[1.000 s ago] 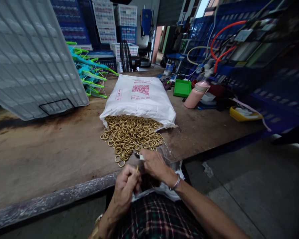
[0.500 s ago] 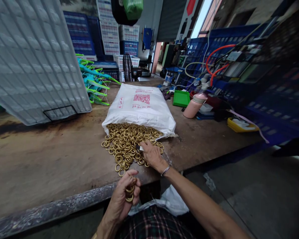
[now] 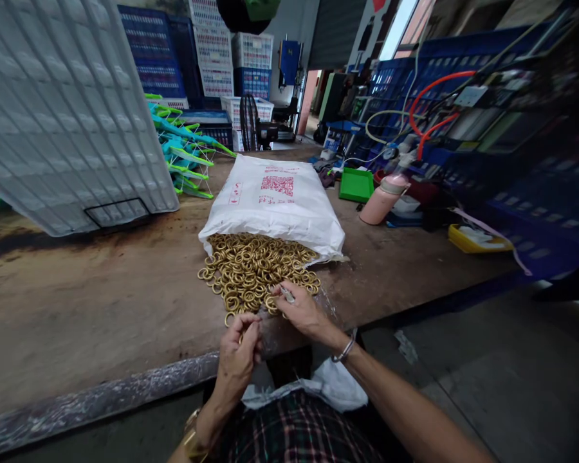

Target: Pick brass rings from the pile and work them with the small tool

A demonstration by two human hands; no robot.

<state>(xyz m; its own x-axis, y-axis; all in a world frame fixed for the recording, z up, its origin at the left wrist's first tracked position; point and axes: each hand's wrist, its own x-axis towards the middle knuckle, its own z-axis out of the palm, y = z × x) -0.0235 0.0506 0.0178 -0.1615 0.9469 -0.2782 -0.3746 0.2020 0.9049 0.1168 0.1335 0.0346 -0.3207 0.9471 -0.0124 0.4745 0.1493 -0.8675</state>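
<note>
A heap of brass-coloured rings spills from the open mouth of a white woven sack with red print. My left hand is closed just in front of the heap, near the table edge. Part of a ring shows between its fingers; how many it holds is hidden. At the heap's front right, my right hand has its fingers closed round a small metal tool. Most of that tool is covered, so its kind does not show. The right fingertips are at the rings.
A large translucent ribbed plastic bin stands at left, with teal and green frames behind it. To the right are a green tray, a pink bottle and a yellow dish. The table's front edge is plastic-wrapped.
My left hand has risen slightly and turned, so the rings in it are mostly hidden now. My right hand has drawn back toward me, and the tool in it points differently.
</note>
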